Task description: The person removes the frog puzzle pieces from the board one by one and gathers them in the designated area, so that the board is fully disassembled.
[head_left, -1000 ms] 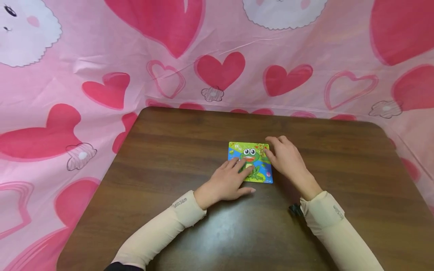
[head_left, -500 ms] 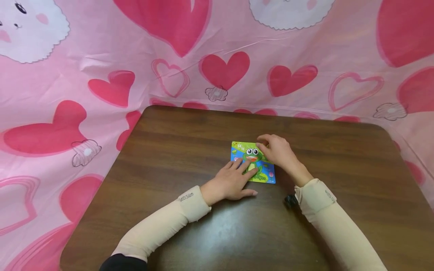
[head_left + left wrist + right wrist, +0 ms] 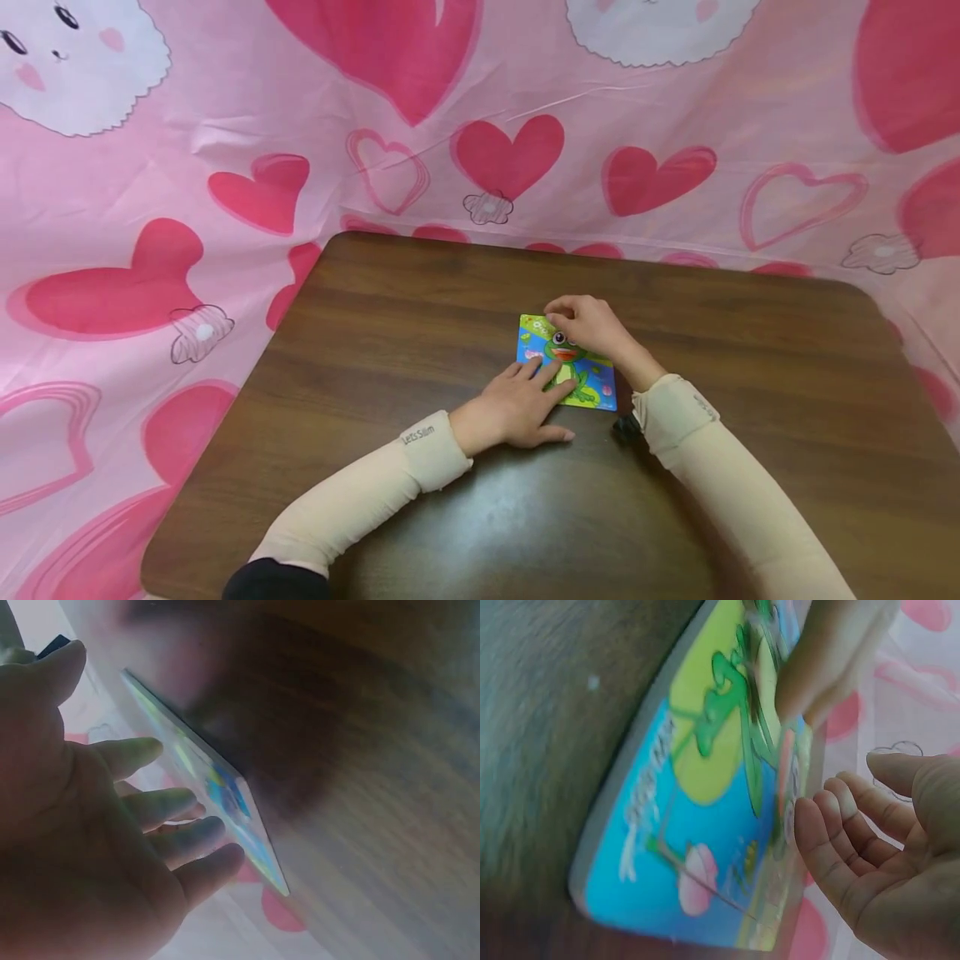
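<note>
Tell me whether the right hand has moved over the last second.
Yes, leftward: judged against the table, the right hand is now nearer the back-left corner, over the upper part of the frog board.

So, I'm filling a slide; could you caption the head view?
Left grip spread over a frog picture board, right grip at its upper right, on a brown table.

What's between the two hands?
The middle of the frog board shows between the left hand and right hand in the head view.
</note>
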Available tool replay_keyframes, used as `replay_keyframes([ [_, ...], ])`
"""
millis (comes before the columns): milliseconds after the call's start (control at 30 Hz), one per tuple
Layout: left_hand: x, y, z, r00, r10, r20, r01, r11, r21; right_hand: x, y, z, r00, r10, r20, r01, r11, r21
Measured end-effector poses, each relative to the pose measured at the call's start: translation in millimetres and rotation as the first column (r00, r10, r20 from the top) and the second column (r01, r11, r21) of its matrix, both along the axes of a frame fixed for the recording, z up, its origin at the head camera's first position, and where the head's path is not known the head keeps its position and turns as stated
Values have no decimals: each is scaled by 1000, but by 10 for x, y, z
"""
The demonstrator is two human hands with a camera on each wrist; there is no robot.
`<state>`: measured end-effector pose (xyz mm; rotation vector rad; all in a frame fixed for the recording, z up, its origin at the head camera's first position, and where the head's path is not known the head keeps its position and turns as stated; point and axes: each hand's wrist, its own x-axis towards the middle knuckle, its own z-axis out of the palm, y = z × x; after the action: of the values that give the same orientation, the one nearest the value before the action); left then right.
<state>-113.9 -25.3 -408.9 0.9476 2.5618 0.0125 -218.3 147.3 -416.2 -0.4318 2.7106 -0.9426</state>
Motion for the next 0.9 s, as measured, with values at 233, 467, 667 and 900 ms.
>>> replay_keyframes([
  [233,-93,43,-60,1000,-10,-1,10,999,49,-29,-21,-82,1000,-6,29,6,1000,-10],
  [467,-138,34,-67,1000,-13,-1,13,1000,26,-60,-30,-114,1000,22,-3,-22,999,25],
  [667,-138,33,-66,1000,-11,6,10,1000,21,-57,-40,-110,1000,20,7,-20,999,31],
  [900,-148,35,-69,1000,-4,31,3,1000,14,-70,-45,-125,1000,13,25,-14,1000,23],
])
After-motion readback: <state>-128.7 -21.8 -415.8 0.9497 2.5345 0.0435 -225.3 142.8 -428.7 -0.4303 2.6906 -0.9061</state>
